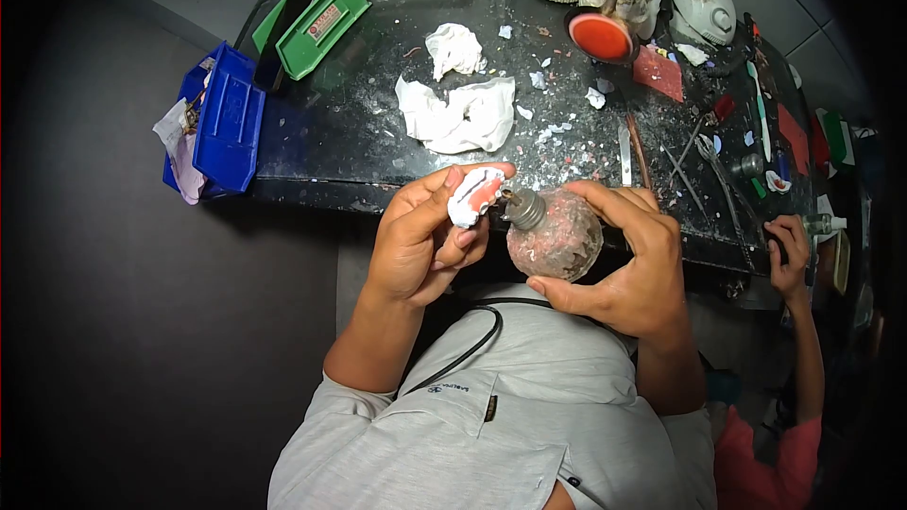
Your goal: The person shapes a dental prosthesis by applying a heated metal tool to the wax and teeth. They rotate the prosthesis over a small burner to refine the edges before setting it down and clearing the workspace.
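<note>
My left hand (422, 238) is closed around a small white dental cast with pink-red wax (477, 195) on its face. A round glass spirit lamp (556, 241), smeared with pink and white residue, is gripped in my right hand (631, 263) by its body. The lamp is tilted, so its metal neck and wick end point left at the cast, very near its edge. I cannot make out a flame. Beyond my hands, on the black bench (321, 146), lie a crumpled white cloth (463, 115) and a smaller white wad (454, 49).
Green (326, 28) and blue (227, 123) bins stand at left. White scraps litter the bench. At right are a knife (624, 156), other hand tools, red wax sheets (658, 74) and a red-faced round device (602, 36). Another person's hand (788, 250) rests at the right edge.
</note>
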### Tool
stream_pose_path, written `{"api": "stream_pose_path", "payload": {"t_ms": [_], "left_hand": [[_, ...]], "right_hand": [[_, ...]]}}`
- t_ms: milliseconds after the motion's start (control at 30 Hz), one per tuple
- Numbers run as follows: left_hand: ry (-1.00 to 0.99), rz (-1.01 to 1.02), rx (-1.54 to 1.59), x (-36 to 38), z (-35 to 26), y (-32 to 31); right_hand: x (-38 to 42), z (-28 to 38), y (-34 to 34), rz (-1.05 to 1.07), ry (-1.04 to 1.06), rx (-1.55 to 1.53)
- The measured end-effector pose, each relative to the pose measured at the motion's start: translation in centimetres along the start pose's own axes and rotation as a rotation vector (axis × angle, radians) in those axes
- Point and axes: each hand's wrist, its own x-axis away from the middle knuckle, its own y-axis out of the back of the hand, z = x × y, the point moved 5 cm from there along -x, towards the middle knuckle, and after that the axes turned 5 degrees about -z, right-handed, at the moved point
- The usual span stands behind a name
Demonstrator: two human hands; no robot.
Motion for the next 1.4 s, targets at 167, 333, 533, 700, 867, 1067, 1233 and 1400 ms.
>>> {"api": "stream_pose_path", "payload": {"t_ms": [167, 333, 533, 700, 867, 1067, 1233, 1400], "left_hand": [[0.002, 0.027, 0.058, -0.1, 0.1, 0.1], [0.015, 0.123, 0.164, -0.2, 0.1, -0.1], [0.082, -0.045, 0.157, -0.3, 0.2, -0.7], [0.082, 0.012, 0.155, -0.2, 0.2, -0.6], [0.026, 0.028, 0.115, -0.1, 0.1, -0.5], [-0.026, 0.12, 0.082, -0.1, -0.1, -0.5], [-0.037, 0.116, 0.059, -0.1, -0.2, -0.3], [-0.03, 0.111, 0.057, -0.1, 0.0, -0.4]], "right_hand": [[-0.1, -0.6, 0.1, -0.004, -0.009, 0.0], [0.1, -2.0, 0.7, -0.124, -0.098, -0.041], [0.3, -2.6, 1.2, -0.223, -0.188, -0.22], [0.3, -2.3, 1.2, -0.194, -0.147, -0.165], [0.3, -1.2, 1.1, -0.157, -0.055, -0.104], [0.1, 0.1, 0.0, -0.034, 0.004, -0.064], [0.1, 0.1, -0.1, -0.05, 0.02, -0.054], [0.1, 0.0, -0.1, -0.047, 0.006, -0.037]]}}
